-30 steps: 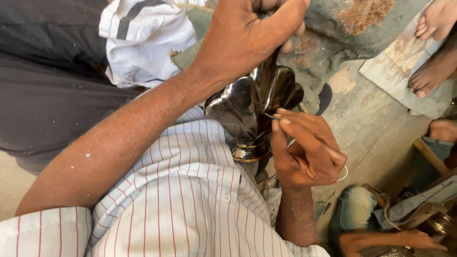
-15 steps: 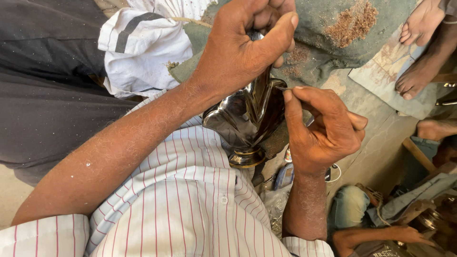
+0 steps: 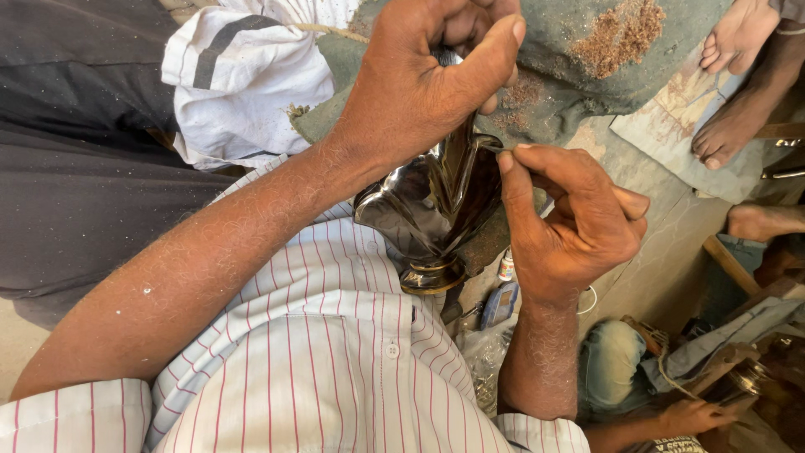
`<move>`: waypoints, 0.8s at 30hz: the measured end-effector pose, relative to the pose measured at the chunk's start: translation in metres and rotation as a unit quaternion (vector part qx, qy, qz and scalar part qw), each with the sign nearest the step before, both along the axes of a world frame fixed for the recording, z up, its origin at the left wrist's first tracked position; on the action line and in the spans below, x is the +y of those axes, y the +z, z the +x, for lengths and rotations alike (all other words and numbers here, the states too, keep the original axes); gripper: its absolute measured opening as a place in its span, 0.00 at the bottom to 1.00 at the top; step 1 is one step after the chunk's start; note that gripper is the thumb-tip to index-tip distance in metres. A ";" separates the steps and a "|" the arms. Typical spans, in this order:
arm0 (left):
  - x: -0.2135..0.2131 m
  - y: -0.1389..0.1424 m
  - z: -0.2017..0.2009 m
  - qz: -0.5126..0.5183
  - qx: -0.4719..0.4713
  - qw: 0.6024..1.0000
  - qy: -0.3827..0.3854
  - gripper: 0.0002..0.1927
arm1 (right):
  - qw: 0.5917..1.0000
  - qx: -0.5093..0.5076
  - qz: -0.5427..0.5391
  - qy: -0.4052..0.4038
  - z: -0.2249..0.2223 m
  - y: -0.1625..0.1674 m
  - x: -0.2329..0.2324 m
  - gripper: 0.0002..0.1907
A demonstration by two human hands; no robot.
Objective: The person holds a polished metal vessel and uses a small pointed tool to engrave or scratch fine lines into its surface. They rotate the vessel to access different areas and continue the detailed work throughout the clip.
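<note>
L hand (image 3: 419, 84) grips top of dark fluted metal vessel (image 3: 432, 205). R hand (image 3: 570, 222) pinches thin tool at its rim. Step: prob. fine surface work; next needs steady hold.

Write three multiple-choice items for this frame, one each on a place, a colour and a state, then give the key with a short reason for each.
1. Where does the shiny metal vessel sit?
A. Between the two hands, against the person's striped shirt
B. On the stone slab by the bare feet
C. Inside the plastic bag below

2. What colour are the stripes on the shirt?
A. Blue
B. Red
C. Green

3. How is the right hand engaged?
A. Lying flat and open on the floor
B. Fingers pinched together at the vessel's side
C. Gripping the white cloth

Key: 1 A, the left hand grips the vessel's upper end and the right hand touches its side, with its ringed base just above the shirt. 2 B, thin red lines run over white fabric. 3 B, thumb and forefinger meet at the vessel's surface, seemingly on a thin tool.
</note>
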State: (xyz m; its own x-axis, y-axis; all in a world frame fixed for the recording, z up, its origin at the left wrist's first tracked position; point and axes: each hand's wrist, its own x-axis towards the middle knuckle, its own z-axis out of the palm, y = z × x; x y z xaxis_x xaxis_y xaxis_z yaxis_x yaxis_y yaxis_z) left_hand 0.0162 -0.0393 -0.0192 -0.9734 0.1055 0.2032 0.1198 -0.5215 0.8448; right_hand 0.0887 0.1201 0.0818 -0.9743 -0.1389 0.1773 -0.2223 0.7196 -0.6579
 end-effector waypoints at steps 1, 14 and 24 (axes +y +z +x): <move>0.000 0.000 0.000 0.002 -0.001 1.000 0.001 0.04 | 1.000 0.002 -0.002 0.003 -0.001 0.000 0.001 0.09; 0.007 0.004 0.001 0.011 -0.057 0.998 0.012 0.14 | 0.996 0.008 -0.068 0.055 -0.002 -0.001 0.005 0.10; 0.006 -0.005 0.000 -0.052 0.029 0.998 0.035 0.11 | 0.998 0.059 -0.024 -0.021 0.036 -0.014 -0.002 0.12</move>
